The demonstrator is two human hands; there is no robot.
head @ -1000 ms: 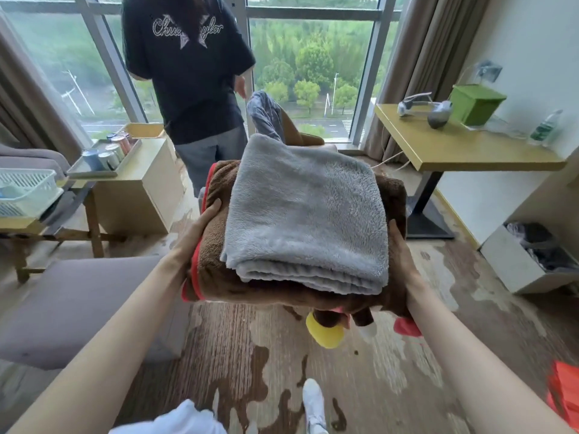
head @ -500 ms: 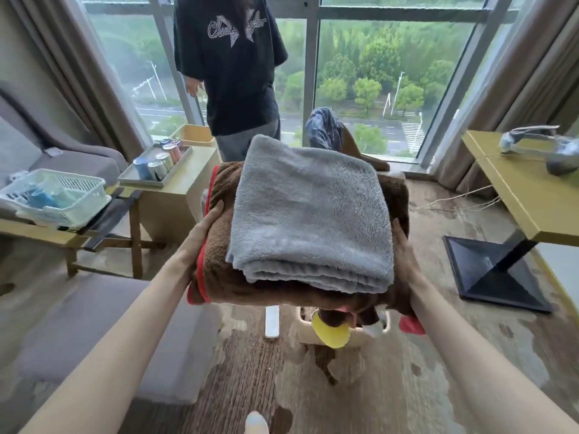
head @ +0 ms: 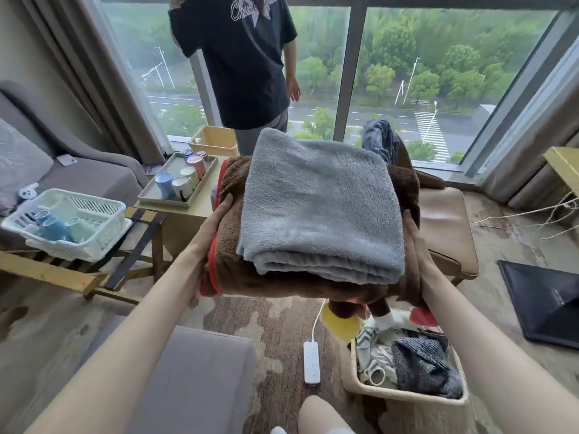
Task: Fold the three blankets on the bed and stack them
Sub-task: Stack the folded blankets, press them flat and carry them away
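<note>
A folded grey blanket (head: 319, 208) lies on top of a folded brown blanket with red trim (head: 230, 245). Yellow (head: 340, 321) and pink (head: 423, 316) fabric parts hang out beneath the brown one; whether they belong to another blanket I cannot tell. I carry the stack in the air at chest height. My left hand (head: 216, 220) holds its left side, thumb up on the brown blanket. My right hand (head: 412, 236) holds the right side the same way. The fingers under the stack are hidden.
A person in a dark T-shirt (head: 244, 57) stands at the window ahead. A side table holds a tray of cups (head: 178, 183); a white basket (head: 65, 223) sits left. A grey ottoman (head: 188, 371), power strip (head: 311, 361), laundry basket (head: 404, 393) and tan chair (head: 445, 220) are around me.
My view has swung left and moved closer to the window. The stack stays in both hands unchanged. The laundry basket and tan chair have come into view; the yellow desk has slid off right.
</note>
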